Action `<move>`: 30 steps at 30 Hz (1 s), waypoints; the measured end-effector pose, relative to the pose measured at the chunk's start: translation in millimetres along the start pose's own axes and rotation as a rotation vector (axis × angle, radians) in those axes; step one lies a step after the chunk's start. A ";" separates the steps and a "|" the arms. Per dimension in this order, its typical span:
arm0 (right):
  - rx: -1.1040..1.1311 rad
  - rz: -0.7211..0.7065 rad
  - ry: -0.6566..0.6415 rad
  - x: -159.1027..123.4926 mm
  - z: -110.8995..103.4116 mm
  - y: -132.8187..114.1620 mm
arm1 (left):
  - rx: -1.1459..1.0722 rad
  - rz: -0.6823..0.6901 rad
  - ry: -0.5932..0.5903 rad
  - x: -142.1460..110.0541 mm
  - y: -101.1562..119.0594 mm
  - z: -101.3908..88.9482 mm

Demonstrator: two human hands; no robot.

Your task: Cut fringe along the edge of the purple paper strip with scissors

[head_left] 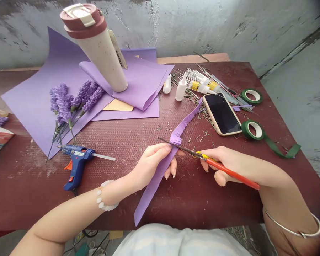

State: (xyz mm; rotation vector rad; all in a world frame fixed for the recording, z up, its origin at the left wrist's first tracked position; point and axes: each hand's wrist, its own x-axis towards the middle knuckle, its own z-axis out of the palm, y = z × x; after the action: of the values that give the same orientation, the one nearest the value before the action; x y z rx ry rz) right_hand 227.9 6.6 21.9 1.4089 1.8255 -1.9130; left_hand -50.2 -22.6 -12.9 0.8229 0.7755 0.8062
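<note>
My left hand (156, 161) pinches a long purple paper strip (156, 183) near its middle, thumb on top and fingers beneath. The far part of the strip is cut into a fine fringe that curls up toward the phone; the near part is uncut and hangs down toward the table's front edge. My right hand (224, 161) is closed around a pair of scissors (230, 173) with red and yellow handles. Their dark blades lie across the strip, just beyond my left thumb, at the end of the fringed part.
A blue glue gun (78, 165) and purple paper flowers (66, 101) lie left. A tall cup (104, 53) stands on purple sheets (29, 96). Toward the right are small white bottles (180, 89), wires (193, 76), a phone (222, 113) and green tape rolls (252, 129).
</note>
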 end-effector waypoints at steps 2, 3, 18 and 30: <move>0.011 0.004 -0.006 0.4 -0.4 0.7 | 0.016 0.005 0.006 -0.8 -0.2 -0.2; 0.009 0.009 -0.007 0.4 -0.5 0.5 | 0.024 0.005 0.014 -1.3 -0.3 -0.1; -0.108 0.041 0.134 3.1 15.3 -6.2 | 0.120 0.041 0.097 -3.3 0.4 1.9; -0.223 -0.006 0.235 7.6 21.1 -9.1 | 0.315 0.167 0.059 -8.7 -0.4 -0.1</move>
State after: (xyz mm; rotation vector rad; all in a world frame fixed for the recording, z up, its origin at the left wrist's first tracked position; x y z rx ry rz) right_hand 207.0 -5.3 19.3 1.6051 2.0708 -1.5411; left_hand -54.2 -30.1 -10.9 1.1610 0.9080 0.8714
